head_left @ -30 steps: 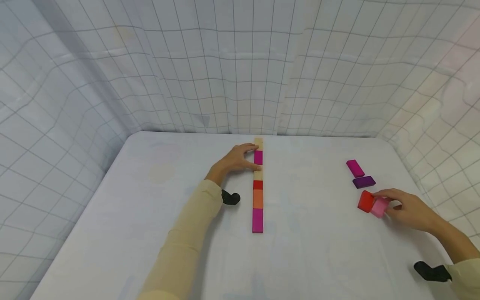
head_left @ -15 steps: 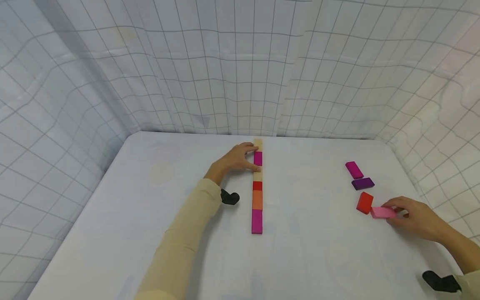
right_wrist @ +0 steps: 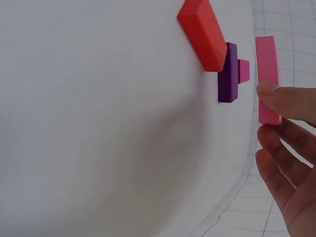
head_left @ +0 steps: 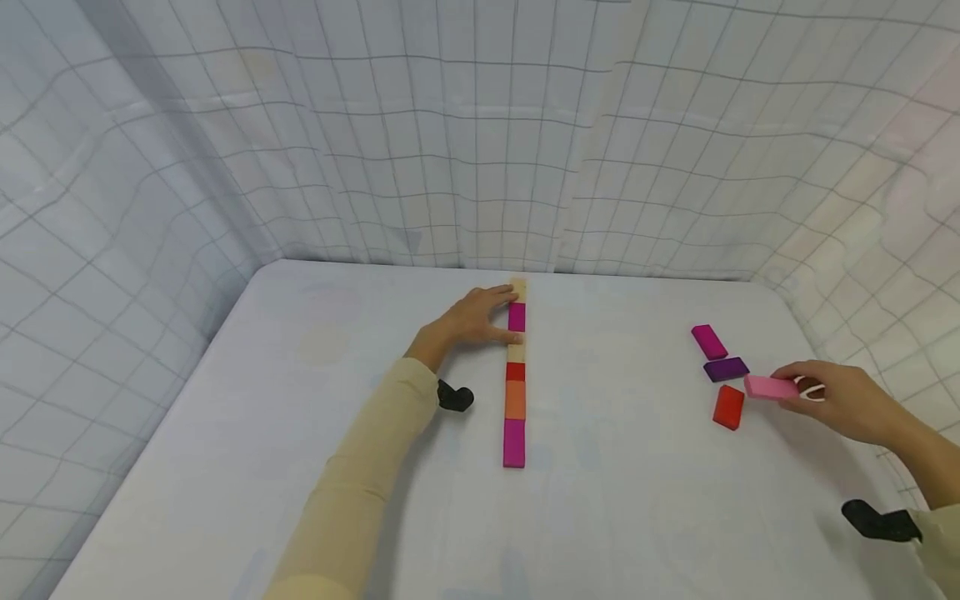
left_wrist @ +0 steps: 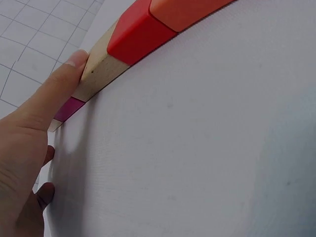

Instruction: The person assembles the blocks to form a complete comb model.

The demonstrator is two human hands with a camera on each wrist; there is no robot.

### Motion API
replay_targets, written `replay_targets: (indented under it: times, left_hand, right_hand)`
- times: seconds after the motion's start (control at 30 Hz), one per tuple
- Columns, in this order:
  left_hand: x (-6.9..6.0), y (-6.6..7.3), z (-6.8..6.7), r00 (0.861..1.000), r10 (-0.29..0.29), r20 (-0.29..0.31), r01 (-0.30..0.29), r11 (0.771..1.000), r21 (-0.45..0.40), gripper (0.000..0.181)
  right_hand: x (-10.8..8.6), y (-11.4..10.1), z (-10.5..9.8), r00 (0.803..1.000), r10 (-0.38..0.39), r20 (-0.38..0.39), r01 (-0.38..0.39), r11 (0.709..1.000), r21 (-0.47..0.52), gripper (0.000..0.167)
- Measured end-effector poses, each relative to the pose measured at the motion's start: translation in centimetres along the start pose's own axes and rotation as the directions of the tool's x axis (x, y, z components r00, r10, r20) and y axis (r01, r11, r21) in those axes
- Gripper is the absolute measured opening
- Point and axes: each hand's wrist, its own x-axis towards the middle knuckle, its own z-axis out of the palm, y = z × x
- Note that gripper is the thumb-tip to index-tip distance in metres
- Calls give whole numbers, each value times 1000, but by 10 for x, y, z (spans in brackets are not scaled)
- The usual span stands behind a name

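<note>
A straight row of coloured blocks (head_left: 515, 400) lies mid-table: magenta, orange, red and plain wood. My left hand (head_left: 474, 317) spans its far part, the thumb touching one plain wooden block (left_wrist: 101, 69) and the fingers reaching the plain wooden block (head_left: 518, 288) at the far end. In the left wrist view the thumb lies straight along the wood. On the right, my right hand (head_left: 840, 396) pinches a pink block (head_left: 770, 387) between thumb and fingers, held above the table. Below and left of it lies a red block (head_left: 728, 407), with a purple block (head_left: 726, 369) just beyond.
A magenta block (head_left: 708, 342) lies behind the purple one on the right. The white table (head_left: 615, 500) is bordered at the back and sides by grid-patterned white curtains (head_left: 510, 167). Black wrist mounts (head_left: 455, 396) stick out by both sleeves.
My right hand has drawn the pink block away from the red one, then raised it and moved it farther from me. The left hand has kept its place on the row.
</note>
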Motion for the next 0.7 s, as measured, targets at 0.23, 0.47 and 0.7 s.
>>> replay_targets:
  times: [0.23, 0.47, 0.7]
  left_hand:
    - [-3, -2, 1, 999, -46, -20, 47, 999, 23, 92]
    - [-4, -3, 2, 999, -15, -30, 16, 1000, 23, 92]
    - [-4, -6, 7, 999, 33, -39, -34, 999, -23, 90]
  right_hand:
    - [35, -27, -11, 999, -39, 5, 38, 999, 26, 38]
    - [76, -62, -8, 997, -74, 26, 72, 994, 78, 38]
    - [112, -87, 1, 994, -105, 20, 102, 989, 107, 36]
